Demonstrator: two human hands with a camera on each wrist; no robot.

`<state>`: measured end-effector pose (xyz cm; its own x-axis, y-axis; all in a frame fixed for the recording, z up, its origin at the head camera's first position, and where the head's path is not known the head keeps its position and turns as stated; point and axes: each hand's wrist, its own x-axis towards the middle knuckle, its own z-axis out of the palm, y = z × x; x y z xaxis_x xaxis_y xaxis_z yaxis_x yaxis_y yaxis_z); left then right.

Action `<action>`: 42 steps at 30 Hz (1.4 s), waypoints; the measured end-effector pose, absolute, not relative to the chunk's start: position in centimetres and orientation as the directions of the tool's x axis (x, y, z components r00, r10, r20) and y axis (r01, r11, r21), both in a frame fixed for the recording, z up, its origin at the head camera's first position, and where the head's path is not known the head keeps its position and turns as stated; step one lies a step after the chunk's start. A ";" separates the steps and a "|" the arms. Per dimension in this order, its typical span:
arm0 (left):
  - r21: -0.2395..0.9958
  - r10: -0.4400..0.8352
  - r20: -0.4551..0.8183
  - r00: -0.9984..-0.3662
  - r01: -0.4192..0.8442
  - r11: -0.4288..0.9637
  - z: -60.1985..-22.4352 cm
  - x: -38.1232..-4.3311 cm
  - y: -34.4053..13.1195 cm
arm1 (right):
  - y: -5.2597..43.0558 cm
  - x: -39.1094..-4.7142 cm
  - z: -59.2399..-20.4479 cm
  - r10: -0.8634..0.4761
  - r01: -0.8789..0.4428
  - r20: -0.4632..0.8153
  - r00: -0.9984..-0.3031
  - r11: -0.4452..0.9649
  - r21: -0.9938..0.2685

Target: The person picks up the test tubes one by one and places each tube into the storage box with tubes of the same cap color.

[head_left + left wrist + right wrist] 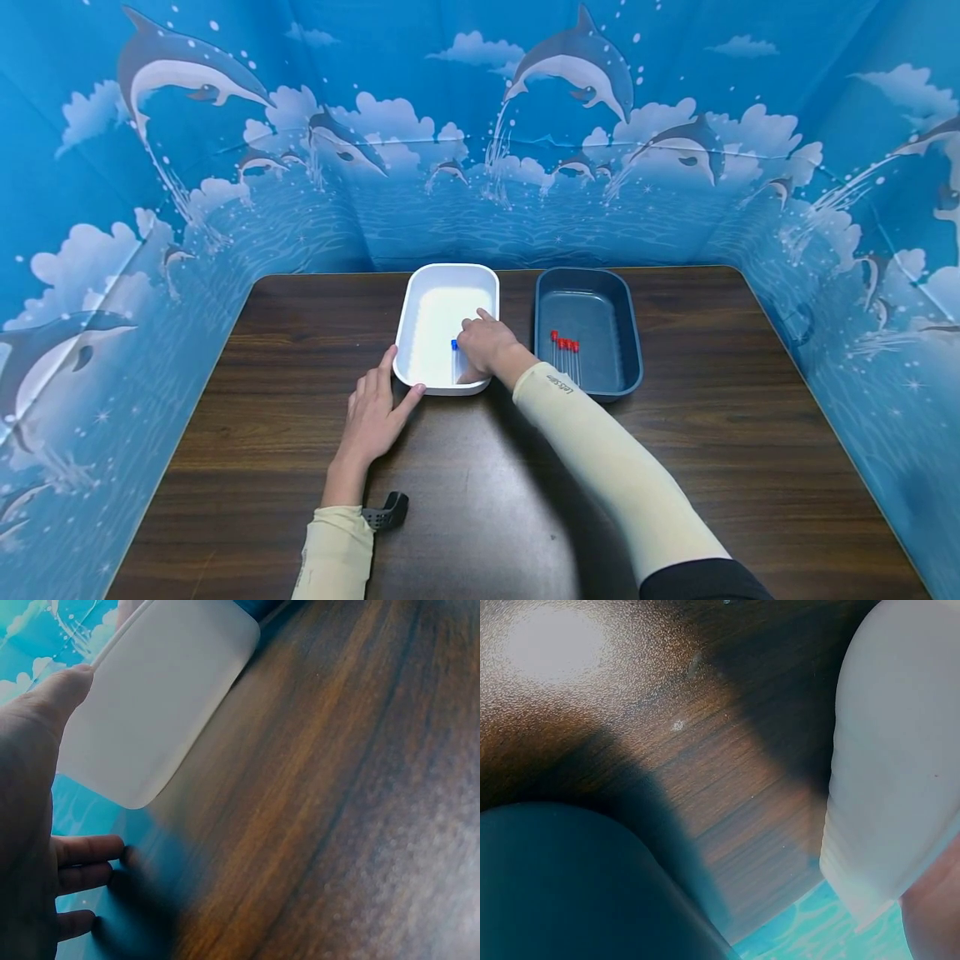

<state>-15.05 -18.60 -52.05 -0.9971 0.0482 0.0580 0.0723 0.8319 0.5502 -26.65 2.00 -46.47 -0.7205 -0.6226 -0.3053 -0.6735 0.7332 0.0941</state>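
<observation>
My left hand (373, 417) rests against the near left corner of a white tray (408, 312), fingers straight and spread. Its thumb touches the tray's rim, as the left wrist view also shows at the white tray wall (150, 712). My right hand (489, 348) reaches down into the near right part of that tray. Right beside its fingers lies a clear tube with a blue cap (454, 344). The right fingertips are hidden behind the hand, so I cannot tell whether they hold a tube. The right wrist view shows only the outer tray wall (892, 750) and part of that hand.
A dark blue-grey tray (636, 354) stands to the right of the white one. Several clear tubes with red caps (566, 344) lie in its left part, under the right forearm's edge. Both trays sit near the back edge of a dark wooden table (300, 333). A dolphin-print curtain (450, 208) surrounds the table.
</observation>
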 end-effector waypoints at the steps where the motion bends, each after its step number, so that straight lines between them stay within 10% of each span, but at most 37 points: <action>1: 0.550 0.049 0.059 -0.997 0.073 0.832 -52.1 -15.1 -18.6 | 2.0 -26.7 -46.5 -0.622 -0.674 -0.306 -0.720 0.733 0.095; 42: 0.544 0.050 0.059 -0.997 0.074 0.836 -52.1 -15.0 -18.6 | 3.0 -25.7 -45.1 -0.661 -0.682 -0.239 -0.711 0.731 0.006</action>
